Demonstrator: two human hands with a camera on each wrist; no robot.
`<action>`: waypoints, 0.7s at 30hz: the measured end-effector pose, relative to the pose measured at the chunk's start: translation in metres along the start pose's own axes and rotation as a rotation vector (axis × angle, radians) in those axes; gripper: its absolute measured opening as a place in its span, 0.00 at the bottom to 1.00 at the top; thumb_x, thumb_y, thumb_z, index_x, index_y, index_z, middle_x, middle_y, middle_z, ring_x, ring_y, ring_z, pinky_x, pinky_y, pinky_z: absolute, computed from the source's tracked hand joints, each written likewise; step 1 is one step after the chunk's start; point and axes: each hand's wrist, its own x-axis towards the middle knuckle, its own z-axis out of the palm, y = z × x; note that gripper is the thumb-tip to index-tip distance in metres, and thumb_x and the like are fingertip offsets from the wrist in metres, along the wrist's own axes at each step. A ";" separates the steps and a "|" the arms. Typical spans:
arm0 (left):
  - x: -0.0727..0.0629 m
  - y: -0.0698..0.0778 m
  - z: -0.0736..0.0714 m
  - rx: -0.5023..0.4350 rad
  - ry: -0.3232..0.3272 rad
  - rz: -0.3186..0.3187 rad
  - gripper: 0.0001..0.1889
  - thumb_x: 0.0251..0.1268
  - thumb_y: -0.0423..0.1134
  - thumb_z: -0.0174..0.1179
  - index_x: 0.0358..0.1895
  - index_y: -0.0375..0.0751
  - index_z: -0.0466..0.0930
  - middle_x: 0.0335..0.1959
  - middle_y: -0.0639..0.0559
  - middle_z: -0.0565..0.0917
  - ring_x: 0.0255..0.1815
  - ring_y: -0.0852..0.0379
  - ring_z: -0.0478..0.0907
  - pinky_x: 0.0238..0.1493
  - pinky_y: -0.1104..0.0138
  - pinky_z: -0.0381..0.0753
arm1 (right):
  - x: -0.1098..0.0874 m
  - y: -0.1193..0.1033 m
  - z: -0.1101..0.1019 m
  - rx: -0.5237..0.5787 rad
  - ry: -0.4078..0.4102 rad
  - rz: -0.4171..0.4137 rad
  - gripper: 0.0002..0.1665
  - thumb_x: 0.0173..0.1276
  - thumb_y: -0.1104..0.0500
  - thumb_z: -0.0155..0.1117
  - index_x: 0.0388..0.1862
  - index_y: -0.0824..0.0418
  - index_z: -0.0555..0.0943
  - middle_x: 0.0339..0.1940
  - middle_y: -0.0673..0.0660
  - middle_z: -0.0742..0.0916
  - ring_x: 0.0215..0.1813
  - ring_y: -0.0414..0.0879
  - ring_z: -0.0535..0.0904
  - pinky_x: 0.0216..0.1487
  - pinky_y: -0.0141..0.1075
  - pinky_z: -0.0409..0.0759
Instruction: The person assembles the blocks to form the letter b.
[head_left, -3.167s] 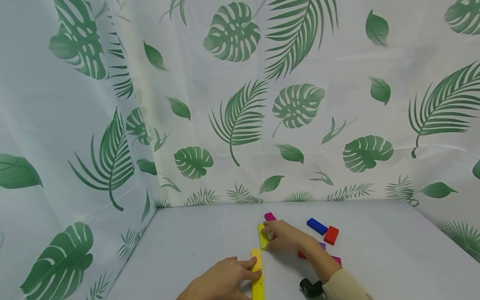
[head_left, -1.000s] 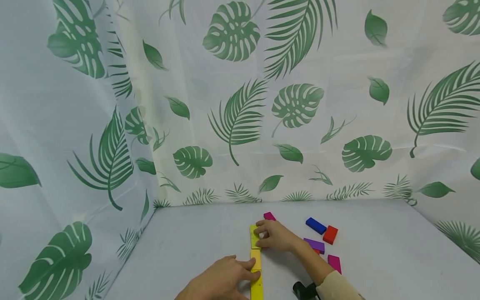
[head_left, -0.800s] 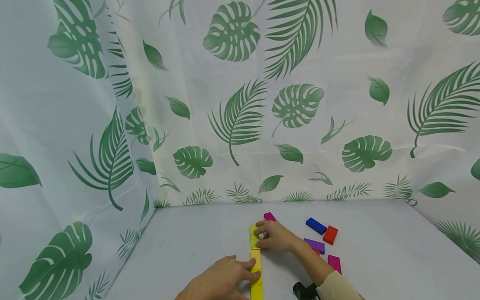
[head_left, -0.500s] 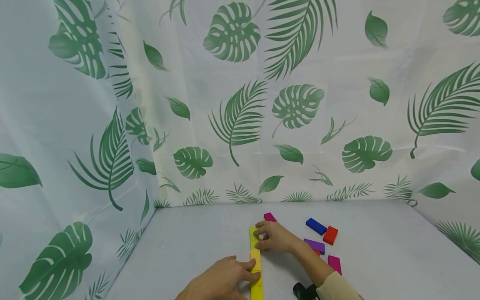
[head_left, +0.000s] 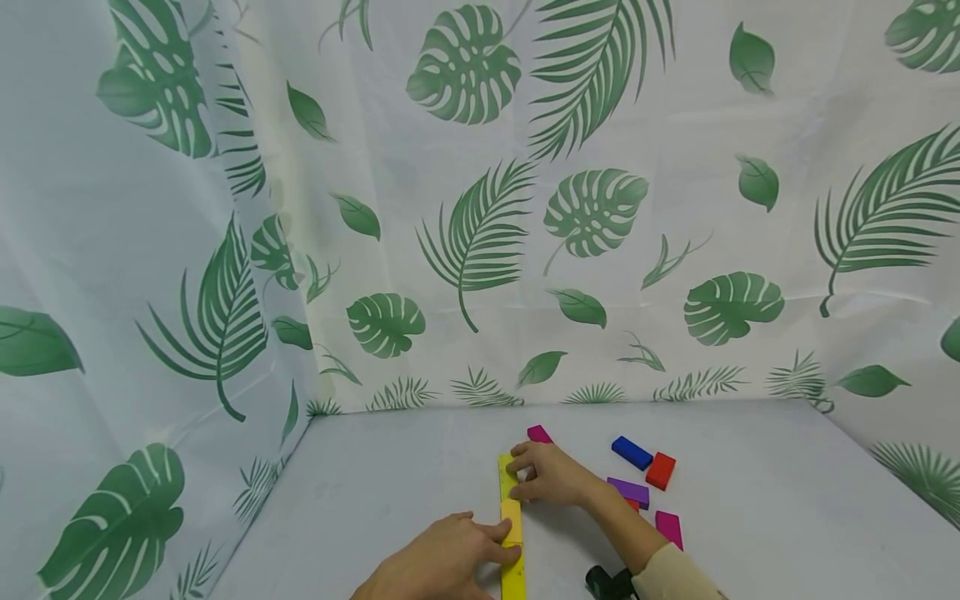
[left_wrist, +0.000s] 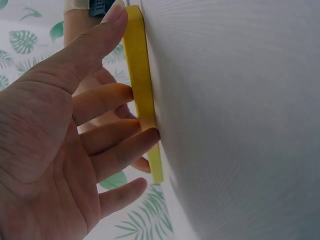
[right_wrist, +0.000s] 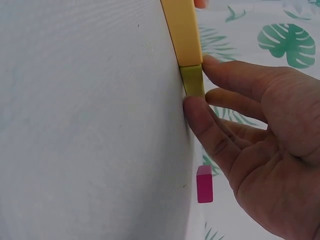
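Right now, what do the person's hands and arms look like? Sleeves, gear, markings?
The left hand and right hand are bare, with no gloves or rings in view. The right arm has a cream sleeve and a dark gadget at the wrist; the left wrist view shows small grille-like marks on it. No left sleeve shows.

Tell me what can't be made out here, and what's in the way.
Head view: most of the red block, covered by the right arm; whether it touches the purple block is unclear.
Head view: what the black thing is; the bottom edge cuts it off.
Head view: the far pink block's full length, its near end being behind the right hand.
Head view: the arm behind the left hand, cut off by the bottom edge.
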 end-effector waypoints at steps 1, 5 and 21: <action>0.000 0.000 0.000 0.001 0.001 0.000 0.31 0.56 0.68 0.71 0.66 0.72 0.81 0.71 0.64 0.78 0.58 0.69 0.83 0.73 0.46 0.74 | 0.000 0.000 0.000 0.000 0.000 0.002 0.25 0.65 0.56 0.78 0.59 0.64 0.87 0.68 0.67 0.81 0.40 0.43 0.84 0.39 0.32 0.88; 0.000 0.002 -0.001 -0.002 0.000 -0.010 0.31 0.56 0.67 0.72 0.65 0.72 0.82 0.70 0.64 0.79 0.57 0.69 0.83 0.73 0.46 0.74 | 0.000 0.000 0.000 -0.002 0.002 0.009 0.25 0.65 0.56 0.78 0.59 0.64 0.87 0.69 0.67 0.81 0.39 0.42 0.84 0.40 0.32 0.88; -0.003 0.001 0.000 0.025 0.026 0.040 0.31 0.57 0.65 0.72 0.66 0.69 0.81 0.71 0.61 0.79 0.60 0.69 0.82 0.73 0.48 0.75 | -0.002 -0.001 -0.001 -0.015 0.006 0.018 0.24 0.65 0.55 0.78 0.59 0.63 0.88 0.69 0.66 0.81 0.38 0.41 0.83 0.39 0.30 0.88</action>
